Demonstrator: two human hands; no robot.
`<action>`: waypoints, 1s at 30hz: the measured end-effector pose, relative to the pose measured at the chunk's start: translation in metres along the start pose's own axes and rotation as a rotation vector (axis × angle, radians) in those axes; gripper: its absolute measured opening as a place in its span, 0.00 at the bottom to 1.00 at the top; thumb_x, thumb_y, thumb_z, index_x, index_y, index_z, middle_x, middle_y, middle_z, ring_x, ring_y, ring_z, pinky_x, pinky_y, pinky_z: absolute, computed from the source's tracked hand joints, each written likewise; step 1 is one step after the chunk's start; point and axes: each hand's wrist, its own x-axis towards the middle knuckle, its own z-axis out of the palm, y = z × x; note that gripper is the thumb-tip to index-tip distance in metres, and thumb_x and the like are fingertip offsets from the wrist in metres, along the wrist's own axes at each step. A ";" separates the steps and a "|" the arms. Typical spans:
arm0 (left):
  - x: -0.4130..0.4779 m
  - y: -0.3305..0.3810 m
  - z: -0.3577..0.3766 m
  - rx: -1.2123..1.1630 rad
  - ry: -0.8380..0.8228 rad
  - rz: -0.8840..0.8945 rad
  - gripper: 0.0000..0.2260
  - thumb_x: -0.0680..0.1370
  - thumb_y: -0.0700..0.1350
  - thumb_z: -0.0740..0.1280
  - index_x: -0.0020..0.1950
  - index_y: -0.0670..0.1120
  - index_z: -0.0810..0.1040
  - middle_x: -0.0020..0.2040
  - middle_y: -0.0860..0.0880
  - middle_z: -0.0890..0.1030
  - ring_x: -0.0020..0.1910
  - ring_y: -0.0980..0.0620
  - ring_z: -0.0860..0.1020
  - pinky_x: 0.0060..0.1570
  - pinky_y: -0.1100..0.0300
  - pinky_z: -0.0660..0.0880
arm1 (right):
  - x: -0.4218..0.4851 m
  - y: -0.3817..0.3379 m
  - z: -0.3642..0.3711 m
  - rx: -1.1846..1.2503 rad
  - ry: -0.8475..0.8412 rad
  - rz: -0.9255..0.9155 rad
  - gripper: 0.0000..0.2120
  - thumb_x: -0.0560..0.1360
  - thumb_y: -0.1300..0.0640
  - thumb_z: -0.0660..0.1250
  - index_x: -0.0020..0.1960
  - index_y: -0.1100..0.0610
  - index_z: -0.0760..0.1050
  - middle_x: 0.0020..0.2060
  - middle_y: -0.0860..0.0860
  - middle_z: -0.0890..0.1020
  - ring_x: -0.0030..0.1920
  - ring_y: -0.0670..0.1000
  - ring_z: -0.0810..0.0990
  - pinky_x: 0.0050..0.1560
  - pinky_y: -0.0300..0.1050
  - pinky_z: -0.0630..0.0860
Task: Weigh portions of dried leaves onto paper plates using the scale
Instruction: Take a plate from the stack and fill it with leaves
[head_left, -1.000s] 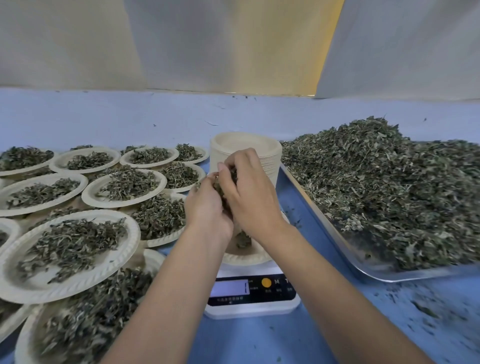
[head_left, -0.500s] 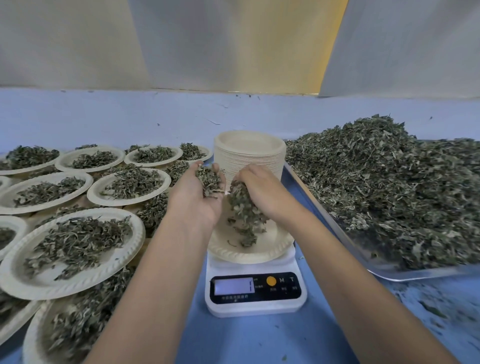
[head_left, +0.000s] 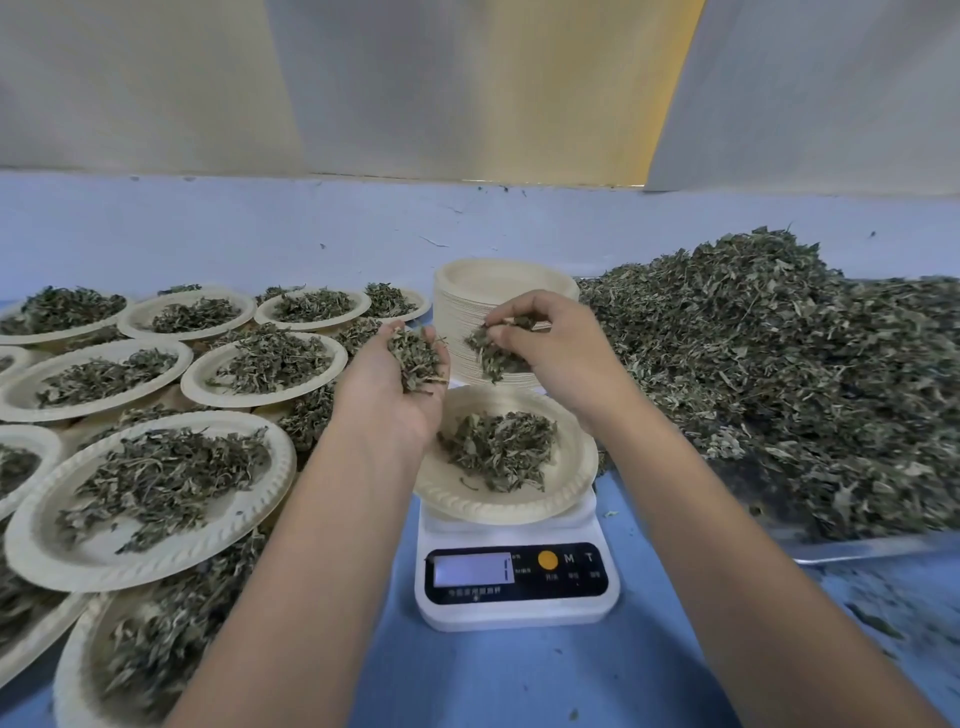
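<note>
A white digital scale (head_left: 517, 582) stands in the middle of the blue table. On it sits a paper plate (head_left: 452, 493) with a small heap of dried leaves (head_left: 498, 449). My left hand (head_left: 400, 384) is cupped palm up over the plate's left edge, cradling a clump of leaves. My right hand (head_left: 550, 343) hovers above the plate's far side and pinches a tuft of leaves with its fingertips. A tall stack of paper plates (head_left: 483, 291) stands just behind the hands.
A metal tray (head_left: 857, 548) piled with loose dried leaves (head_left: 779, 364) fills the right side. Several filled paper plates (head_left: 150, 493) overlap across the left. Leaf crumbs (head_left: 883, 618) dot the blue table at lower right. A pale wall rises behind.
My right hand let its bunch fall onto the plate and rose, now pinching a smaller tuft. The heap on the plate is bigger. My left hand stays cupped with leaves.
</note>
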 end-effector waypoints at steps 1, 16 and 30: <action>-0.001 0.001 0.000 -0.001 0.001 0.003 0.12 0.83 0.38 0.54 0.41 0.43 0.70 0.34 0.46 0.74 0.31 0.54 0.72 0.23 0.68 0.73 | 0.000 -0.002 -0.002 0.017 0.016 -0.026 0.06 0.74 0.63 0.68 0.44 0.53 0.78 0.40 0.45 0.80 0.41 0.44 0.79 0.44 0.34 0.76; 0.002 0.002 -0.004 0.000 0.017 0.026 0.13 0.83 0.40 0.53 0.40 0.43 0.69 0.34 0.48 0.73 0.30 0.54 0.73 0.26 0.67 0.74 | -0.002 -0.007 -0.006 -0.030 -0.052 -0.089 0.20 0.70 0.74 0.62 0.54 0.53 0.76 0.48 0.47 0.78 0.47 0.46 0.80 0.36 0.38 0.73; 0.004 0.001 -0.006 -0.013 0.036 0.015 0.13 0.83 0.39 0.52 0.40 0.42 0.69 0.36 0.46 0.73 0.31 0.53 0.72 0.33 0.65 0.71 | -0.003 -0.004 -0.005 -0.243 -0.225 -0.072 0.20 0.72 0.69 0.65 0.61 0.55 0.74 0.54 0.48 0.78 0.54 0.47 0.78 0.50 0.43 0.76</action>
